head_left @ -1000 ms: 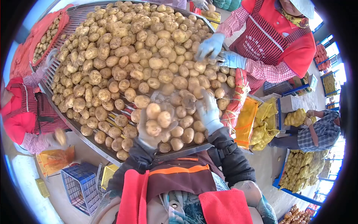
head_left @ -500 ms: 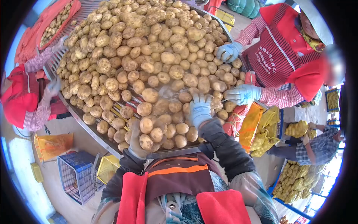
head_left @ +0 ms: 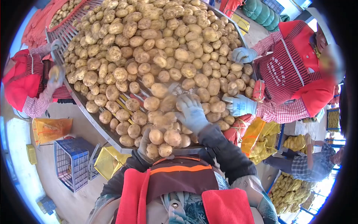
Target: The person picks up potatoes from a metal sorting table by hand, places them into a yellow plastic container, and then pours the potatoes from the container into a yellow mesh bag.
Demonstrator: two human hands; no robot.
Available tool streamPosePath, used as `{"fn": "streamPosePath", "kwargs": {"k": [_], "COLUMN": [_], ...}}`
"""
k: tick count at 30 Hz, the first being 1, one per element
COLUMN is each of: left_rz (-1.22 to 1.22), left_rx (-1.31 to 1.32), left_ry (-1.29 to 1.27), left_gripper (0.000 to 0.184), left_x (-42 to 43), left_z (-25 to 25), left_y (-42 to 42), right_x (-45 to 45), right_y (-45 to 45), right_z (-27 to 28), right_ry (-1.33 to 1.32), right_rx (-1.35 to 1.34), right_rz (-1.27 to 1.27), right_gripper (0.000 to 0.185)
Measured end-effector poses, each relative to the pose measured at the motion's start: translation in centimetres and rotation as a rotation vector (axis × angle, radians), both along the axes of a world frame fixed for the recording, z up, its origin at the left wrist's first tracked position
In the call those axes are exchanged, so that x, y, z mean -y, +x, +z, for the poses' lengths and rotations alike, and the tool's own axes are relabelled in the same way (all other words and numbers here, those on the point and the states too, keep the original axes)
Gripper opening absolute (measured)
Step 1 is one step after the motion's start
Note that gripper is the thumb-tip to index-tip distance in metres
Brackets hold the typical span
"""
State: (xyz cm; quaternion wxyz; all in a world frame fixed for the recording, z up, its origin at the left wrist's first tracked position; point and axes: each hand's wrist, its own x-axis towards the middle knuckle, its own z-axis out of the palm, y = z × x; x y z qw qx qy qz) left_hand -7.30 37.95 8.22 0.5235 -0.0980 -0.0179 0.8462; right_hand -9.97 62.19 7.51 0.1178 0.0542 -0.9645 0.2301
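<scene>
A large heap of potatoes [head_left: 149,44] covers a metal-rimmed slatted table [head_left: 97,131] in front of me. My left hand [head_left: 143,145], in a dirty glove, cups several potatoes [head_left: 156,136] at the near rim, its palm hidden behind them. My right hand [head_left: 192,113], in a light blue glove, lies over potatoes near the middle of the front side. Its fingers are spread and slightly blurred, with no potato visibly gripped. Hazy smears blur some potatoes between my hands.
A co-worker's gloved hands [head_left: 240,105] rest at the heap's right edge. At the left, another person's hand [head_left: 56,74] holds a potato. A blue crate [head_left: 72,164], yellow crate [head_left: 108,161] and orange bag [head_left: 52,130] stand on the floor; filled yellow sacks [head_left: 292,192] lie right.
My left hand has come nearer my body with the potatoes, now over the rim. My right hand has shifted slightly toward the left over the heap. The whole view has shifted a little.
</scene>
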Motion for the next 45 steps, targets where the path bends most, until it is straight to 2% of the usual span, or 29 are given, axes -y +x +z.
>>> {"fn": "streamPosePath", "kwargs": {"k": [2, 3, 4, 6, 7, 10, 11, 12, 14, 15, 16, 17, 18, 20, 21, 22, 24, 25, 27, 28, 30, 32, 34, 35, 36, 37, 41, 44, 45], "left_rz": [0.181, 0.132, 0.144, 0.192, 0.262, 0.388, 0.444, 0.461, 0.335, 0.438, 0.453, 0.453, 0.454, 0.528, 0.52, 0.515, 0.543, 0.565, 0.601, 0.626, 0.677, 0.671, 0.675, 0.672, 0.67, 0.679, 0.691, 0.705, 0.693], "left_rx": [-0.611, -0.35, -0.341, 0.014, -0.213, -0.01, -0.078, -0.074, -0.096, 0.023, 0.031, -0.079, -0.189, -0.128, -0.074, -0.021, 0.012, 0.006, 0.011, 0.024, 0.03, 0.077, 0.053, 0.066, 0.071, 0.044, 0.05, 0.055, 0.079], "left_ry": [-0.855, -0.811, -0.815, -0.384, -0.679, -0.539, -0.665, -0.664, -0.617, -0.778, -0.783, -0.611, -0.438, -0.47, -0.48, -0.485, -0.468, -0.421, -0.382, -0.439, -0.489, -0.394, -0.319, -0.316, -0.31, -0.255, -0.094, -0.072, -0.226], "left_gripper": [0.064, 0.059, 0.059, 0.056, 0.06, 0.056, 0.053, 0.053, 0.053, 0.057, 0.057, 0.064, 0.072, 0.073, 0.072, 0.071, 0.072, 0.074, 0.075, 0.072, 0.069, 0.069, 0.068, 0.068, 0.068, 0.066, 0.065, 0.065, 0.063], "left_x": [0.9, 1.3, 1.5, 2.3, 2.6, 4.0, 3.7, 4.1, 4.9, 4.4, 5.6, 7.7, 8.9, 9.4, 9.7, 9.9, 10.6, 10.6, 10.7, 10.5, 10.1, 10.5, 11.2, 11.5, 11.9, 12.3, 13.6, 15.1, 15.9], "left_z": [-1.1, -0.7, 0.7, 2.5, 2.3, 3.1, 4.8, 5.2, 5.9, 6.2, 4.4, 1.1, -0.6, 0.1, 0.8, 1.1, 0.5, 0.6, 1.1, 1.7, 2.4, 2.9, 2.6, 2.2, 1.7, 1.1, 0.7, 0.0, -0.3], "left_y": [0.5, 0.0, -0.4, -0.5, -0.7, -0.3, 0.0, 0.1, 0.0, 0.3, 0.7, 1.3, 1.8, 2.5, 2.6, 2.7, 3.2, 3.4, 4.5, 4.7, 4.4, 5.0, 5.3, 5.8, 6.0, 6.4, 7.5, 8.3, 8.4], "right_x": [-1.6, -2.7, -3.2, -3.5, -3.8, -2.3, -1.7, 0.0, 4.5, 5.1, 5.7, 6.3, 5.8, 2.6, 0.2, -2.8, -2.2, -1.0, 2.5, 2.2, 0.4, 2.0, 5.4, 7.5, 10.4, 12.1, 22.4, 29.0, 29.8], "right_y": [-1.4, -2.1, -2.7, -2.9, -2.9, -5.1, -4.4, -4.1, -3.7, -3.6, -3.4, -3.4, -4.2, -6.9, -7.1, -6.4, -5.6, -4.5, -1.9, -1.9, -3.7, -4.3, -4.8, -4.9, -5.0, -5.7, -8.0, -8.6, -8.9], "right_z": [-0.6, -0.7, 0.1, 2.2, 2.6, 3.7, 4.4, 4.1, 2.5, 1.3, -0.1, -0.8, 0.0, 4.3, 4.9, 0.3, 2.6, 2.6, 2.1, 0.8, -2.7, -1.7, 1.3, 1.0, 4.1, 3.6, 2.3, 3.2, 3.5], "right_ry": [0.1, 0.205, 0.206, 0.377, 0.434, 0.569, 0.344, 0.348, 0.029, 0.025, 0.092, 0.158, 0.258, 0.467, 0.341, 0.421, 0.545, 0.548, 0.255, 0.25, 0.547, 0.49, 0.08, -0.004, -0.086, -0.173, -0.105, 0.588, 0.592], "right_rx": [0.106, 0.212, 0.214, 0.549, 0.537, 0.604, 0.278, 0.274, -0.024, -0.023, -0.098, -0.174, -0.015, 0.239, 0.173, -0.205, -0.056, -0.061, -0.031, -0.033, -0.07, -0.157, -0.29, -0.308, -0.087, -0.176, 0.098, 0.379, 0.366], "right_rz": [0.04, 0.079, 0.095, 0.2, 0.223, 0.069, 0.096, 0.112, 0.47, 0.486, 0.6, 0.71, 0.545, 0.338, 0.286, 0.165, 0.084, 0.096, 0.564, 0.574, 0.482, 0.369, 0.281, 0.333, 0.409, 0.577, 0.689, 0.532, 0.561], "right_gripper": [0.038, 0.038, 0.038, 0.028, 0.026, 0.03, 0.028, 0.028, 0.023, 0.023, 0.019, 0.015, 0.013, 0.006, 0.015, 0.033, 0.048, 0.048, 0.044, 0.044, 0.044, 0.035, 0.028, 0.022, 0.022, 0.02, 0.024, 0.026, 0.026]}}
